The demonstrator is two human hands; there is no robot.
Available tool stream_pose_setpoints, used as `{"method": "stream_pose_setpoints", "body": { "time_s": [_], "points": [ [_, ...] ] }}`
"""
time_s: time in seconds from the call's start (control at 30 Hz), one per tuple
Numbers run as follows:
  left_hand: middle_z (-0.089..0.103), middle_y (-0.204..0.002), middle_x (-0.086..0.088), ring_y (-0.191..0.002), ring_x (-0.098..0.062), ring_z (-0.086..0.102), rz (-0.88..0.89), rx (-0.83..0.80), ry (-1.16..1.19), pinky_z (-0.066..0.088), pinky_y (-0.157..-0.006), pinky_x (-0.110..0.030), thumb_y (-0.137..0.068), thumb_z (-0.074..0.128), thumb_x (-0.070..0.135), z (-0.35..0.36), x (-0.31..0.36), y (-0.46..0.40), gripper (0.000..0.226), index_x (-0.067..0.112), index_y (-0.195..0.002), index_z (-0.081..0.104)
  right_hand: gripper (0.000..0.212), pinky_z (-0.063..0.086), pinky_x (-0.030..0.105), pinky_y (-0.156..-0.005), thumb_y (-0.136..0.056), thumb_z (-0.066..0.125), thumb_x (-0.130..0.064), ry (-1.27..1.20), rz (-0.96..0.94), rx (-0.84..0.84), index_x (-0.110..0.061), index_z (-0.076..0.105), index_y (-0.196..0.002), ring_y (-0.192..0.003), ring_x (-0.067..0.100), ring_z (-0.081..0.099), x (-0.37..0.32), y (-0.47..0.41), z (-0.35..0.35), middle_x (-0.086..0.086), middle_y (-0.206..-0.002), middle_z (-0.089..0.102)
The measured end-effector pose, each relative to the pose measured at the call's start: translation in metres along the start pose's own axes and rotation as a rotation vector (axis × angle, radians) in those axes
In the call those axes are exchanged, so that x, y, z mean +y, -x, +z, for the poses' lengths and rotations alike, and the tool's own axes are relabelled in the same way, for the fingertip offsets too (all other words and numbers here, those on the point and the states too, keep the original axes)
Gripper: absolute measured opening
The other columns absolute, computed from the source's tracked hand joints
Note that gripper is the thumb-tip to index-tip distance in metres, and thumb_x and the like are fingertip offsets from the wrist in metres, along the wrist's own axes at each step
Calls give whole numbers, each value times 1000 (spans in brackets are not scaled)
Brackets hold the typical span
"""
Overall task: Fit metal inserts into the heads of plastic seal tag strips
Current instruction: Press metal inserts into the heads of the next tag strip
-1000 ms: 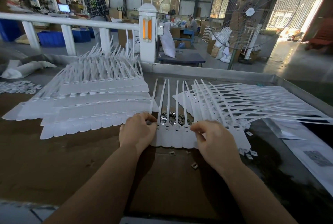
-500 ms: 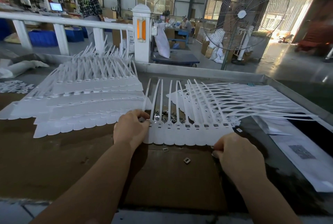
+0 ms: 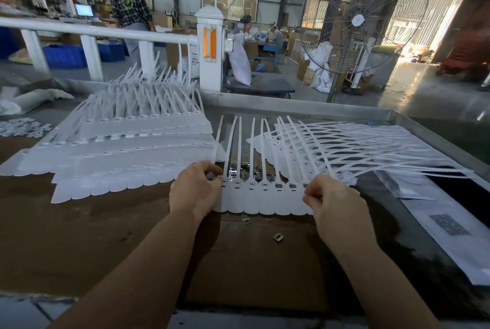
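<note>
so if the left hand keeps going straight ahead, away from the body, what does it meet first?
Probably the pile of loose metal inserts lying just beyond the left hand, under the tails of the strip row it grips. The left-side stack of strips lies beside that line; depth is unclear.

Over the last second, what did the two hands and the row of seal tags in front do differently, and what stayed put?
The right hand swung out to the right end of the white plastic seal tag row, then came back inward, its fingers now curled at the row's right edge. The left hand stayed at the row's left end. The loose square metal inserts on the brown tabletop and the white tag stack at the left did not move.
</note>
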State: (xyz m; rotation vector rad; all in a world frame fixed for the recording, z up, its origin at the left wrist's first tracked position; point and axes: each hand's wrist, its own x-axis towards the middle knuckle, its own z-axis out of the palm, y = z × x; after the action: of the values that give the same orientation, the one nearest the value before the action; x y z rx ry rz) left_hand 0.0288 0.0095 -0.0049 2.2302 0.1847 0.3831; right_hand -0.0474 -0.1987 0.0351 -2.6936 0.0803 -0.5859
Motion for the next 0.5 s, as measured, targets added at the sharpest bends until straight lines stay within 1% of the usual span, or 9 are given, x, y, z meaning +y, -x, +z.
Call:
{"method": "stream_pose_setpoints", "body": {
  "time_s": [0.1, 0.17, 0.27, 0.37, 0.4, 0.5],
  "points": [
    [55, -91, 14, -80, -10, 57, 6, 0, 10, 55, -76, -36, -86, 61, 28, 0, 0, 1, 10, 38, -89, 60, 9, 46, 24, -75, -90, 58, -16, -66, -86, 69, -13, 66, -96, -80, 12, 56, -4, -8, 16, 0, -88, 66],
    [54, -91, 14, -79, -11, 58, -1, -1, 14, 56, -74, -37, -86, 60, 28, -1, 1, 1, 10, 37, -91, 61, 15, 48, 28, -78, -91, 57, -13, -91, -125, 96, -10, 67, -101, -83, 14, 58, -7, -16, 24, 3, -91, 67],
    [53, -93, 14, -83, -11, 58, 5, -11, 5, 56, -75, -39, -87, 60, 28, -1, 1, 0, 10, 37, -91, 60, 15, 48, 30, -74, -92, 54, -10, -120, -146, 122, -7, 68, -99, -78, 15, 56, -10, -27, 32, 6, -89, 67],
    [55, -97, 14, -87, -10, 55, 11, -28, 4, 55, -80, -40, -88, 60, 29, -1, 1, 0, 10, 38, -90, 59, 12, 40, 28, -68, -91, 55, -7, -95, -165, 167, -7, 66, -94, -76, 14, 47, -12, -31, 39, 5, -87, 64],
    [57, -99, 13, -88, -10, 55, 14, -34, 2, 53, -83, -41, -87, 59, 28, -2, 1, 0, 10, 39, -89, 59, 10, 40, 29, -67, -89, 57, -6, -91, -169, 174, -7, 66, -93, -76, 16, 49, -11, -31, 41, 6, -86, 64],
    [62, -105, 9, -93, -12, 57, 19, -44, -10, 47, -91, -42, -86, 59, 27, -3, 2, 0, 12, 39, -86, 58, 8, 48, 34, -68, -88, 59, -6, -84, -160, 160, -5, 66, -93, -79, 24, 59, -8, -28, 47, 8, -86, 66]
  ]
}}
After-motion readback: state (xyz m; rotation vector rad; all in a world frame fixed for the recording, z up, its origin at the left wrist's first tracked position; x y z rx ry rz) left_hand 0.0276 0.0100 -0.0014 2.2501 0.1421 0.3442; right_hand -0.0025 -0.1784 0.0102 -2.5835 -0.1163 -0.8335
